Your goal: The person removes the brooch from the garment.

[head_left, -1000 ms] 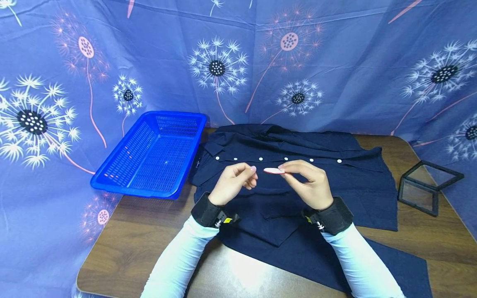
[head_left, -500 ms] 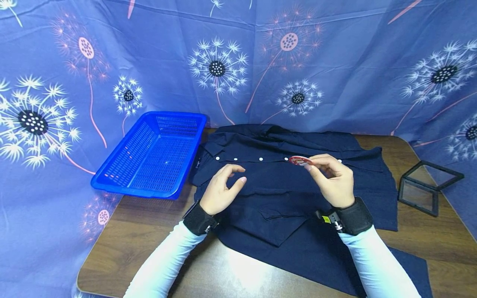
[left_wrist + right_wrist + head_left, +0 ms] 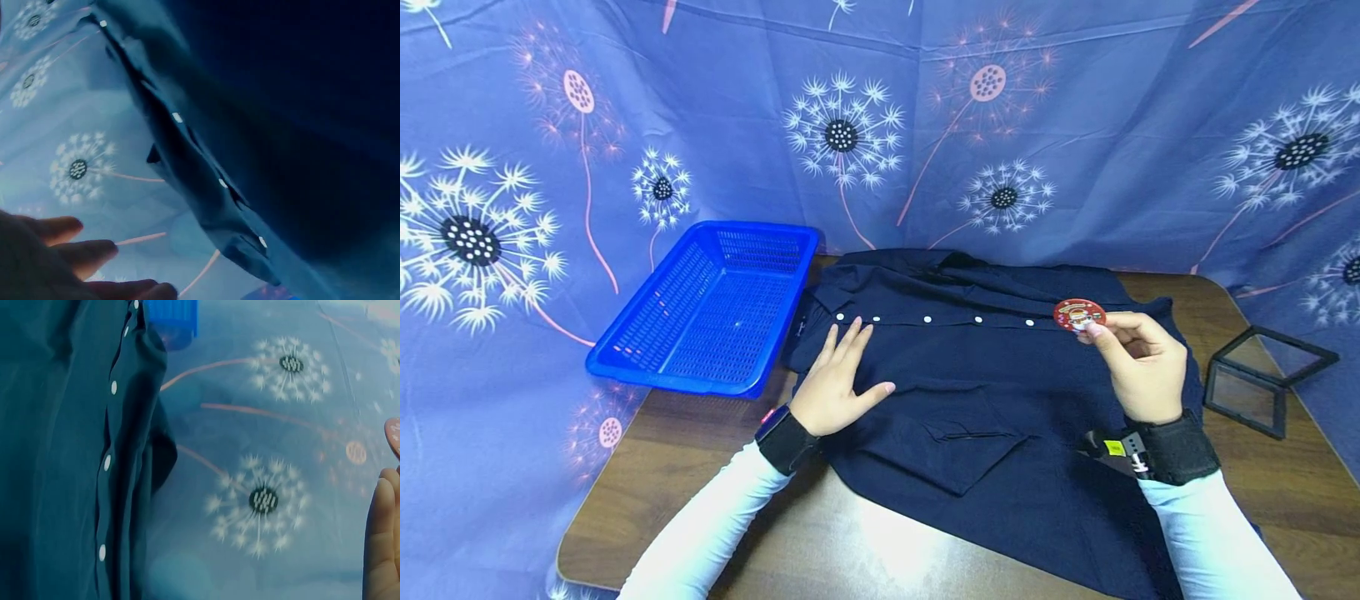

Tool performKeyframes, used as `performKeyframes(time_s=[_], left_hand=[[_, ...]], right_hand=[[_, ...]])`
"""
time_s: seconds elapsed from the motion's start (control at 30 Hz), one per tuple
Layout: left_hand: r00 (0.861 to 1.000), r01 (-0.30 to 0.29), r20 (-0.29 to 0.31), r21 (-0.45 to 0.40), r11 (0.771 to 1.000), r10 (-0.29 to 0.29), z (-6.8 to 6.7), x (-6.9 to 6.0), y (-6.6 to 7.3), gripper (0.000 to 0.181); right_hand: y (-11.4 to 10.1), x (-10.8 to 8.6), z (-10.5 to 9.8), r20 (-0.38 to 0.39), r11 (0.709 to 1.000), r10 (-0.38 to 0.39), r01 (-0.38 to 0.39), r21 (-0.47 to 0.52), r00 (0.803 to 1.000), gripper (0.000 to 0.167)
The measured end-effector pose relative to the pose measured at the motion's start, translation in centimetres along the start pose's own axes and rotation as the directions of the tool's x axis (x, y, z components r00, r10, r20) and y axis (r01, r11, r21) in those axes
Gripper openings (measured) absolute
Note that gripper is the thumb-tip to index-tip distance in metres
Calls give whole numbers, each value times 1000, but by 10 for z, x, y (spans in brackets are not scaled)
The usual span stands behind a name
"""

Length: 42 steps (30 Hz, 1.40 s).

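Between thumb and fingers, my right hand pinches a round red badge-like disc with a printed picture, held above the right part of a dark navy shirt. A sliver of the disc shows at the right edge of the right wrist view. My left hand has its fingers stretched out over the shirt's left part, near the white buttons; whether it touches the cloth I cannot tell. In the left wrist view, several left fingers show at the lower left, holding nothing.
A blue plastic basket stands at the table's left. On the right lies a black hinged frame with clear panes, standing unfolded. The wooden table ends at a blue dandelion-print curtain.
My right hand has moved right with the disc, turning its white side away so the red printed face shows. My left hand has moved left and its fingers have straightened.
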<state>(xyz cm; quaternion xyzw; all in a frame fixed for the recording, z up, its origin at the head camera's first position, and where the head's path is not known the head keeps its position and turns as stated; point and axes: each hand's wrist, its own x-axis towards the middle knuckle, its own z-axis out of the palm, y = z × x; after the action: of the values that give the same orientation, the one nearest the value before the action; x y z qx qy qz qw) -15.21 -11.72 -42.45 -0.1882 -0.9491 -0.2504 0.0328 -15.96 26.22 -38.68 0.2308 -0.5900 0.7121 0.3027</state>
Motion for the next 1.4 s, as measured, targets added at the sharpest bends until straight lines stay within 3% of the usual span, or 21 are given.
performKeyframes(time_s=[0.13, 0.3, 0.43, 0.57, 0.8, 0.87, 1.03, 1.2, 1.4], left_hand=[[994, 44, 95, 82, 996, -51, 2, -1, -5, 96], [981, 44, 181, 170, 984, -75, 4, 0, -11, 100], [960, 59, 258, 195, 979, -109, 6, 0, -14, 102], [930, 84, 334, 215, 973, -154, 9, 2, -17, 104], [892, 88, 412, 244, 966, -186, 13, 4, -22, 105], [882, 83, 431, 258, 962, -192, 13, 5, -23, 106], [872, 62, 453, 273, 960, -185, 14, 5, -23, 108], [875, 37, 451, 294, 955, -173, 15, 4, -22, 110], [879, 22, 447, 310, 950, -166, 16, 4, -23, 111]], right_hand=[[-1, 1, -17, -49, 998, 22, -19, 57, 999, 14], [-4, 2, -36, -125, 997, 52, -46, 55, 991, 15], [-7, 1, -51, -188, 997, 71, -75, -12, 980, 15], [-7, -1, -69, -239, 993, 94, -109, -49, 966, 15], [-6, -4, -92, -334, 991, 136, -128, 45, 933, 14], [-6, -5, -98, -353, 987, 159, -157, 33, 922, 14], [-4, -7, -115, -388, 977, 172, -207, -49, 906, 11], [2, -10, -131, -461, 972, 200, -233, -15, 865, 12], [7, -12, -148, -561, 951, 269, -310, 23, 783, 16]])
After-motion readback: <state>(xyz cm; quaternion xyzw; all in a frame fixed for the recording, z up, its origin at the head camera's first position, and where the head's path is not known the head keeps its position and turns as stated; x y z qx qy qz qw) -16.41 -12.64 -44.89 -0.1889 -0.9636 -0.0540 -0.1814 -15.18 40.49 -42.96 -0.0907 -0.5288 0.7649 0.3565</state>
